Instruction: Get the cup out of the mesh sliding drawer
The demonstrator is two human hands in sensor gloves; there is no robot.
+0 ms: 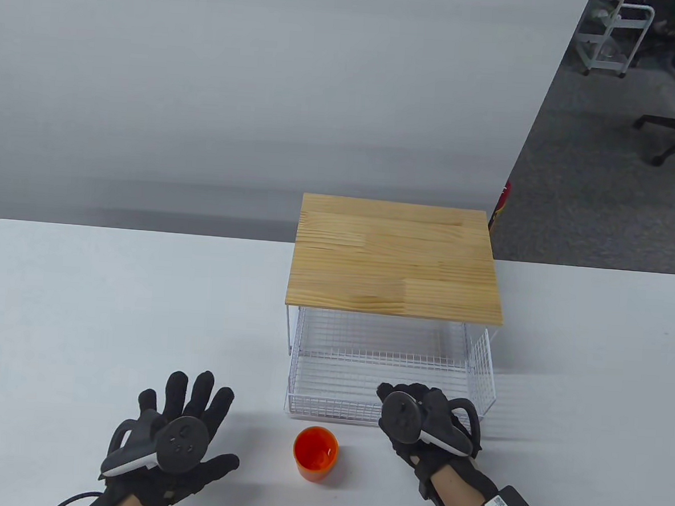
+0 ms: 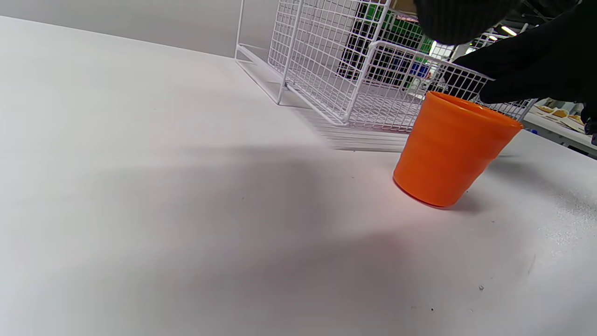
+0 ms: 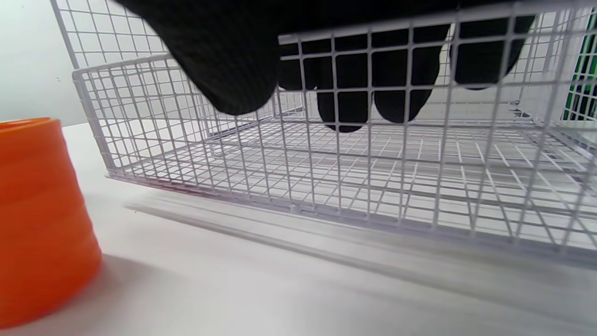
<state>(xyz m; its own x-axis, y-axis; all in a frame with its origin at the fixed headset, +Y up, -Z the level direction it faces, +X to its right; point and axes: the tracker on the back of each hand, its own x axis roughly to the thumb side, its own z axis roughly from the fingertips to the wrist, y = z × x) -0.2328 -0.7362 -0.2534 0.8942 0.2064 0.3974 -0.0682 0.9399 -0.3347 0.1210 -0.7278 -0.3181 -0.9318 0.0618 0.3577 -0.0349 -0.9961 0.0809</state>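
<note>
The orange cup (image 1: pixel 315 453) stands upright on the white table, just in front of the white mesh drawer (image 1: pixel 333 408), outside it. The drawer is pulled out from under the wooden-topped rack (image 1: pixel 395 257) and looks empty. My right hand (image 1: pixel 413 409) grips the drawer's front rim at its right part; in the right wrist view its fingers (image 3: pixel 350 93) hang inside the mesh (image 3: pixel 373 196) and the thumb lies outside. My left hand (image 1: pixel 188 409) lies spread on the table left of the cup, holding nothing. The cup also shows in the left wrist view (image 2: pixel 450 149) and the right wrist view (image 3: pixel 37 219).
The white table (image 1: pixel 82 317) runs wide to the left of the rack. The rack's wire frame (image 2: pixel 284 51) stands behind the drawer. The grey wall lies behind the table; office chairs and a cart stand far right on the floor.
</note>
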